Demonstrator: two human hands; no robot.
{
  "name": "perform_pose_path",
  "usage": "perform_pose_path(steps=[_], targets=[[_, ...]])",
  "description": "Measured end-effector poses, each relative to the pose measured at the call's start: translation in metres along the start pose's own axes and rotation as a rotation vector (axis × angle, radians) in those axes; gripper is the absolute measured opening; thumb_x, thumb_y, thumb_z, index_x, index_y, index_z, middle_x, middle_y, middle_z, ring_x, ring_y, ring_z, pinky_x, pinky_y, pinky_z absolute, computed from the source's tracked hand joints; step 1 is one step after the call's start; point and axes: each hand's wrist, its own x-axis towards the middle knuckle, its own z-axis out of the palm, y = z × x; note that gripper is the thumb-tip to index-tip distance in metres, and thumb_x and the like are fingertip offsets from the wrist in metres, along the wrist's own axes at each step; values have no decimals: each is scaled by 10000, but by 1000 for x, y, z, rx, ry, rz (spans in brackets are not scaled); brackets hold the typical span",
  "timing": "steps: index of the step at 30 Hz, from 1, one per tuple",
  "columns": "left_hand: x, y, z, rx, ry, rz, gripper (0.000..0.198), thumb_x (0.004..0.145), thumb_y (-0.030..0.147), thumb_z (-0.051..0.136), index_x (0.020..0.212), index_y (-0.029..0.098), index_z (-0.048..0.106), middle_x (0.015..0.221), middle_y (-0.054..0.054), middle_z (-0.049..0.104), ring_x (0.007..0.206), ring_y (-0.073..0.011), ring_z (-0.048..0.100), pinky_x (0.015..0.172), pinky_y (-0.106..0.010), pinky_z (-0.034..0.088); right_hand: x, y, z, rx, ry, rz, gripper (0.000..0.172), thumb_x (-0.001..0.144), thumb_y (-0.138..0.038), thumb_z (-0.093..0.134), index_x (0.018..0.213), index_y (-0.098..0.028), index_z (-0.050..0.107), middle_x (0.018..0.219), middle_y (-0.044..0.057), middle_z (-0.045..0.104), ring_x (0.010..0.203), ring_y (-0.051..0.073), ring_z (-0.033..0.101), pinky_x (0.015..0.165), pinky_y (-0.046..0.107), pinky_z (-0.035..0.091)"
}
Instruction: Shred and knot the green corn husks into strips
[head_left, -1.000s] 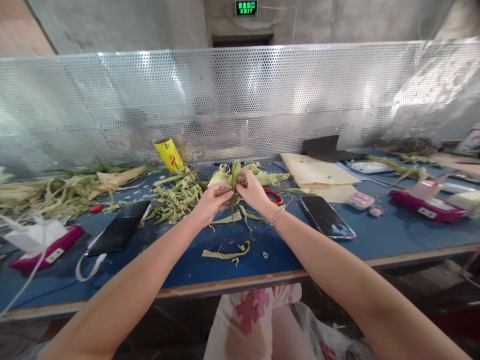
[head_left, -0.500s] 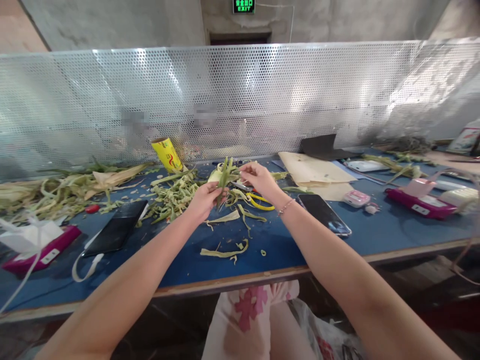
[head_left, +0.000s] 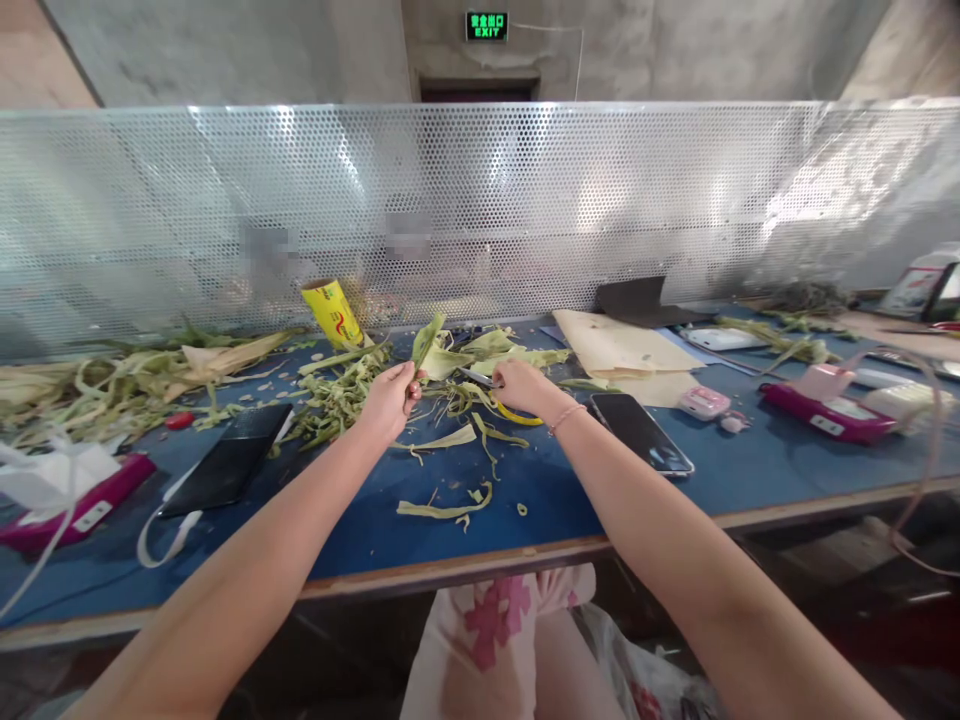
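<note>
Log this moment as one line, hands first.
left hand: holding green leaf, tilted | right hand: at metal blade, grip unclear | left side: shredded leaf pile | right side: black phone

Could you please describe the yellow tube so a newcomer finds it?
Find the metal screen behind the blue table. Near the screen, beyond the left hand, the yellow tube leans; its bright colour sets it apart from the dull green scraps.

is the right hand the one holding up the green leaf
No, the left hand pinches the green leaf, while the right hand is apart from it.
</note>
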Motion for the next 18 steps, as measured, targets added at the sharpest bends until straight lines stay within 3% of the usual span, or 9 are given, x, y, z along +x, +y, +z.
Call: perform_pose_path(steps=[5,8,13,18], targets=[[2,-2,-3,32,27,14,96,685,31,581,759,80,617,582,9,559,450,-20,471,453,-124,430,2,-9,-3,154,21,-108,160,701,-125,505,814,-122,619,816,75,635,767,144,565,699,224,410],[3,-1,-4,8,51,22,44,718,62,560,717,77,601,578,6,555,455,-26,489,465,-140,449,2,-8,0,104,-50,-155,208,700,-130,514,879,-133,621,897,83,623,847,163,558,762,240,401],[3,0,-4,-22,51,50,177,820,105,419,674,106,519,498,37,477,304,5,301,294,-120,214,-6,-5,0,-138,-228,50,491,678,-252,559,1141,-99,505,1138,193,494,1031,300,493,849,358,377],[4,-2,-5,-26,24,70,175,831,107,396,686,118,494,480,61,411,297,5,264,302,-130,184,-10,-4,-8,-109,-297,164,603,623,-382,563,1150,-103,476,1139,217,467,931,335,532,709,390,426]])
